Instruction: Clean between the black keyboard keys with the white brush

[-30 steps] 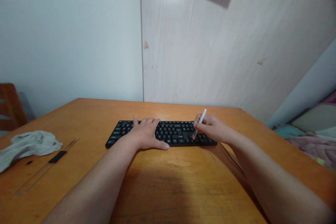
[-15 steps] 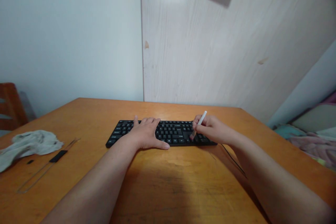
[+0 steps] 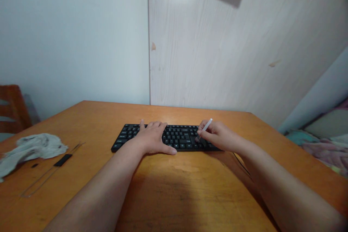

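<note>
A black keyboard point(image 3: 176, 136) lies on the wooden table in front of me. Across its left half my left hand point(image 3: 152, 139) rests with fingers spread, the thumb stretched along the front edge; it covers many keys. My right hand point(image 3: 213, 132) is closed in a pinch around a small brush point(image 3: 207, 124) with a white handle. The brush leans up to the right, its dark, slightly blurred tip down at the keys right of the main block. The number keys are mostly hidden under this hand.
At the left lie a crumpled pale cloth point(image 3: 40, 146), a bent wire tool with a black middle point(image 3: 63, 160) and a small black piece point(image 3: 34, 165). A cable point(image 3: 241, 164) runs beside my right forearm. A wooden chair point(image 3: 15, 107) stands left; walls rise behind the table point(image 3: 168, 188).
The brush has shifted slightly left and its handle leans over further to the right. My left hand stays put on the keyboard. The whole view has shifted a little.
</note>
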### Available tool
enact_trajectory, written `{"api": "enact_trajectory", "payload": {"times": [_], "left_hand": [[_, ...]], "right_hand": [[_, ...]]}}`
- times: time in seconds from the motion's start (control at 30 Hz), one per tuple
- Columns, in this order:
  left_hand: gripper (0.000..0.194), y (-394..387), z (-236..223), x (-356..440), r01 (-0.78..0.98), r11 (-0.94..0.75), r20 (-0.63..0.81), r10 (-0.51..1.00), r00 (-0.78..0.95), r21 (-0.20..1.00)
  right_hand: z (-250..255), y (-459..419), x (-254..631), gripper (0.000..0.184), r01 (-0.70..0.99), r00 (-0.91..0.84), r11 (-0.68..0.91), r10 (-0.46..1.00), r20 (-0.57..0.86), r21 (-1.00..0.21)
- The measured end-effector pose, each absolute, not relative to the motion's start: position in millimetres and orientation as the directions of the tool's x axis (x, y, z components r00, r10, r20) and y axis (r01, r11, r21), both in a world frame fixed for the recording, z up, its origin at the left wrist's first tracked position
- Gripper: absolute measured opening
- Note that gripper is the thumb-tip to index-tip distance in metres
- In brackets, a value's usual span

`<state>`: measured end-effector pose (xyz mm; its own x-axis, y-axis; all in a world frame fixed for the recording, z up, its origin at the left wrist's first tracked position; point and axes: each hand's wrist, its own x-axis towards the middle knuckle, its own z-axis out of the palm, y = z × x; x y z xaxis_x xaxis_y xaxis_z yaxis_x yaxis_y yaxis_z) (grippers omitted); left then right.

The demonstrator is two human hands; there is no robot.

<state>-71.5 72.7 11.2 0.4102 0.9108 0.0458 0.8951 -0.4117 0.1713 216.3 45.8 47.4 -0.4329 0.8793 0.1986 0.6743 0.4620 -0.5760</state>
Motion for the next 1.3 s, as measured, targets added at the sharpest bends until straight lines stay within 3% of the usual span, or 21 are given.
{"api": "enact_trajectory", "payload": {"times": [0.13,0.2,0.37,0.47,0.63,0.87,1.13,1.23,1.3], "left_hand": [[0.127,71.9,12.1,-70.9,0.897,-0.409,0.044,0.912,0.408,0.169],[0.127,71.3,13.1,-70.6,0.896,-0.410,0.042,0.911,0.409,0.171],[0.125,70.0,15.2,-70.2,0.896,-0.412,0.033,0.911,0.412,0.167],[0.124,69.3,15.8,-69.8,0.899,-0.407,0.032,0.913,0.407,0.160],[0.123,68.0,17.7,-68.9,0.901,-0.400,0.026,0.916,0.401,0.167],[0.122,67.8,17.4,-68.9,0.902,-0.396,0.026,0.917,0.398,0.171],[0.124,70.2,16.3,-70.8,0.899,-0.406,0.018,0.913,0.409,0.164],[0.123,70.7,16.1,-71.3,0.898,-0.409,0.023,0.911,0.411,0.161],[0.122,70.8,15.7,-71.4,0.900,-0.403,0.020,0.914,0.406,0.165]], "right_hand": [[46.7,46.0,217.6,0.018,0.603,-0.504,0.432,0.858,0.100,-0.671],[47.1,45.9,216.5,0.019,0.570,-0.501,0.427,0.858,0.116,-0.702],[46.8,42.8,208.3,0.020,0.622,-0.438,0.480,0.868,0.233,-0.619],[47.5,38.6,204.7,0.020,0.644,-0.470,0.487,0.860,0.197,-0.590],[50.9,35.5,205.1,0.021,0.527,-0.536,0.422,0.839,0.097,-0.738],[47.5,40.4,204.6,0.018,0.469,-0.516,0.369,0.852,0.091,-0.802],[55.5,49.4,226.7,0.018,0.687,-0.392,0.318,0.919,0.036,-0.654],[60.3,51.8,234.0,0.021,0.773,-0.322,0.306,0.944,0.072,-0.556],[61.0,52.3,234.1,0.020,0.765,-0.292,0.299,0.950,0.107,-0.571]]}}
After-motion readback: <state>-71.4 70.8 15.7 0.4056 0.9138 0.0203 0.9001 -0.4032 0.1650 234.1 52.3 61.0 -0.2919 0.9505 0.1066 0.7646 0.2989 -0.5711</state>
